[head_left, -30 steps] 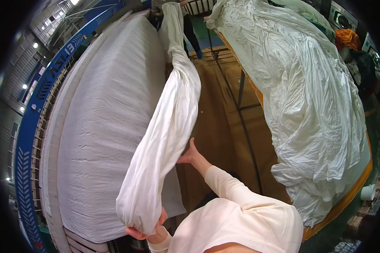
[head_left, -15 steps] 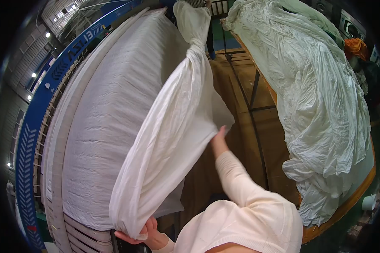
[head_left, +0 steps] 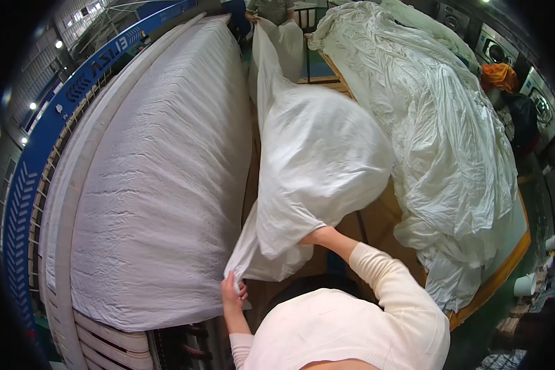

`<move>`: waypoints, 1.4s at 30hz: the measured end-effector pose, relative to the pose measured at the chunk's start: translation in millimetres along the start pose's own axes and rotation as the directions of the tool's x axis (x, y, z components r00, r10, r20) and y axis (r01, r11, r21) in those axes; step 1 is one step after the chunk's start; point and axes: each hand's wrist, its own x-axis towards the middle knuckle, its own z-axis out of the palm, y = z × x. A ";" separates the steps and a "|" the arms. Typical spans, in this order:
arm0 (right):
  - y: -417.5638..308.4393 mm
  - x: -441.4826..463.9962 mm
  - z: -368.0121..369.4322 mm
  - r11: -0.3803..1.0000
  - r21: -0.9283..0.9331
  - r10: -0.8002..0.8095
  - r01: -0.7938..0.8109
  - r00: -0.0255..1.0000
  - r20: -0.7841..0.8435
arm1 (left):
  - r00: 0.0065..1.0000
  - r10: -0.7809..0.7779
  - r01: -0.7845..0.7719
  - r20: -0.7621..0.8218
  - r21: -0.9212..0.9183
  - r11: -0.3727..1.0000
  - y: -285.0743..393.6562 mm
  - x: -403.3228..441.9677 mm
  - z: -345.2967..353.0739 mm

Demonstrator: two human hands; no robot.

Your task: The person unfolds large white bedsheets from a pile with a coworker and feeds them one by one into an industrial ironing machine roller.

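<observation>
A large white sheet (head_left: 320, 154) billows in the air in front of me, with its far end narrowing toward another person. My left hand (head_left: 233, 291) is closed around a near corner of this sheet, beside the white-covered ironing bed. My right hand (head_left: 316, 235) reaches into the sheet's near side, and folds of cloth hide its fingers. On my left, a smooth white cloth (head_left: 160, 179) lies over the feed bed of the long blue-framed ironing machine (head_left: 20, 203).
Crumpled white linens (head_left: 450, 154) are heaped on a wood-edged table (head_left: 517, 246) to my right. At the far end stands a person in a striped top (head_left: 270, 10), holding the sheet's other end. Washing machines (head_left: 494, 46) and an orange cloth (head_left: 498, 76) are at the back right.
The twisted sheet has opened out and ballooned to the right. My left hand has moved right and up with its corner, and my right hand is lower. The far person shows more clearly.
</observation>
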 end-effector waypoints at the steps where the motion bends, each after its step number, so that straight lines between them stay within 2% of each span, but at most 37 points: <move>1: 22.7 -1.3 70.9 0.953 0.303 0.037 -0.008 0.995 -0.090 | 1.000 -0.012 0.014 -0.020 0.080 0.997 -15.1 8.0 -0.6; 2: 6.1 -28.2 15.4 0.848 0.449 0.366 -0.281 0.924 -0.112 | 0.999 -0.012 0.017 -0.032 0.153 0.988 -22.6 15.8 1.1; 3: -6.7 -35.9 -17.3 0.713 0.644 0.599 -0.278 0.719 -0.352 | 0.999 -0.049 0.048 -0.001 0.201 0.978 -28.0 16.9 1.7; 4: 2.7 -38.4 -23.1 0.595 0.781 0.689 -0.191 0.620 -0.374 | 0.999 -0.033 0.036 -0.017 0.257 0.966 -33.3 23.9 4.6; 6: 7.7 -52.1 -41.5 0.296 0.954 0.870 0.040 0.402 -0.287 | 0.997 -0.029 0.054 -0.071 0.391 0.919 -59.5 40.2 -12.3; 7: 4.1 -54.7 -54.7 0.280 0.957 0.871 0.079 0.397 -0.288 | 0.999 0.033 -0.005 -0.034 0.620 0.785 -79.0 67.7 -29.5; 8: -11.2 -45.0 -82.7 0.265 0.957 0.872 0.121 0.393 -0.291 | 0.983 0.174 -0.145 0.055 0.810 0.568 -93.9 91.8 -39.1; 9: -12.3 -33.4 -81.4 0.225 0.960 0.870 0.166 0.410 -0.275 | 0.940 0.310 -0.234 0.142 0.930 0.283 -108.3 115.1 -48.2; 10: -18.4 -21.8 -77.8 0.180 0.961 0.868 0.211 0.426 -0.256 | 0.919 0.358 -0.212 0.165 0.972 0.097 -75.9 77.0 -7.3; 11: -36.8 -10.7 -84.6 0.053 0.952 0.866 0.301 0.460 -0.194 | 0.895 0.405 -0.166 0.188 0.982 -0.088 -35.3 30.2 41.2; 12: -57.8 1.5 -95.7 -0.076 0.918 0.856 0.389 0.498 -0.140 | 0.779 0.510 -0.398 0.365 0.916 -0.047 -19.4 17.5 65.8; 13: -72.8 12.0 -94.7 -0.209 0.880 0.842 0.426 0.536 -0.059 | 0.620 0.587 -0.608 0.521 0.792 -0.061 -3.6 4.7 90.4; 15: -97.5 21.2 -94.2 -0.427 0.787 0.759 0.446 0.649 0.044 | 0.312 0.717 -0.800 0.624 0.579 -0.155 20.9 -30.0 148.0; 16: -109.0 22.1 -97.9 -0.512 0.745 0.695 0.428 0.716 0.067 | 0.365 0.747 -0.857 0.556 0.515 0.035 15.0 -21.1 162.1; 18: -119.8 21.7 -109.3 -0.517 0.712 0.664 0.475 0.748 -0.017 | 0.495 0.755 -0.867 0.431 0.306 0.393 7.2 1.4 181.7; 19: -116.9 17.1 -112.3 -0.515 0.713 0.650 0.476 0.759 -0.037 | 0.362 0.854 -0.919 0.373 0.294 0.261 10.3 9.4 186.0; 20: -111.8 12.9 -114.2 -0.509 0.716 0.636 0.478 0.769 -0.061 | 0.400 0.837 -0.911 0.374 0.262 0.318 14.4 13.2 182.0; 21: -98.2 9.1 -97.3 -0.448 0.748 0.657 0.490 0.748 -0.096 | 0.438 0.818 -0.898 0.373 0.228 0.377 21.6 11.2 176.5; 22: -85.0 4.5 -89.9 -0.478 0.725 0.654 0.496 0.752 -0.082 | 0.477 0.796 -0.879 0.373 0.197 0.434 30.7 3.4 175.6; 23: -71.9 -0.3 -85.1 -0.510 0.699 0.650 0.502 0.757 -0.069 | 0.538 0.786 -0.822 0.305 -0.018 0.570 45.2 -19.6 186.8; 24: -64.6 -5.3 -80.5 -0.546 0.670 0.646 0.503 0.762 -0.045 | 0.522 0.789 -0.833 0.323 -0.004 0.553 55.2 -28.8 189.0; 25: -57.9 -7.6 -74.4 -0.639 0.655 0.596 0.405 0.798 0.088 | 0.508 0.791 -0.844 0.341 0.011 0.537 60.9 -33.5 188.6; 28: -41.6 3.6 -20.3 -0.863 0.317 0.502 0.393 0.732 0.460 | 0.444 0.812 -0.870 0.378 -0.034 0.492 73.1 -65.2 196.9; 29: -30.7 7.9 6.9 -0.798 0.440 0.594 0.413 0.665 0.454 | 0.405 0.836 -0.887 0.369 -0.064 0.458 78.9 -80.3 200.5; 30: -12.4 9.9 33.4 -0.816 0.397 0.576 0.420 0.654 0.491 | 0.367 0.858 -0.902 0.361 -0.090 0.423 79.7 -88.5 199.7; 31: 11.6 6.1 59.0 -0.833 0.353 0.554 0.426 0.644 0.528 | 0.411 0.833 -0.865 0.371 -0.131 0.485 73.0 -80.5 179.1; 32: 38.3 1.7 81.7 -0.847 0.312 0.530 0.431 0.634 0.564 | 0.426 0.855 -0.860 0.295 -0.159 0.484 73.8 -87.5 173.7; 34: 90.9 -6.5 117.1 -0.756 0.381 0.646 0.532 0.512 0.567 | 0.468 0.875 -0.857 0.125 -0.177 0.483 76.6 -101.9 161.4; 36: 106.7 -15.1 58.1 -0.715 0.424 0.658 0.555 0.331 0.677 | 0.522 0.850 -0.850 -0.070 -0.121 0.512 67.0 -97.0 133.4; 37: 126.1 -20.8 52.3 -0.607 0.495 0.771 0.621 0.311 0.555 | 0.547 0.819 -0.837 -0.176 -0.082 0.541 56.7 -88.6 113.9; 38: 141.1 -19.0 44.9 -0.486 0.546 0.865 0.682 0.285 0.414 | 0.635 0.753 -0.769 -0.171 -0.057 0.636 48.6 -80.0 96.3; 40: 115.3 -9.2 -49.6 -0.305 0.642 0.951 0.703 0.190 0.243 | 0.786 0.597 -0.606 -0.164 -0.008 0.795 29.2 -51.5 52.5; 41: 92.2 -4.4 -77.7 -0.130 0.763 0.976 0.633 0.218 -0.015 | 0.835 0.550 -0.549 0.001 0.054 0.834 9.2 -20.6 11.9; 42: 66.7 4.4 -102.7 0.079 0.822 0.926 0.564 0.264 -0.270 | 0.817 0.549 -0.568 0.175 0.402 0.718 7.4 -21.0 16.7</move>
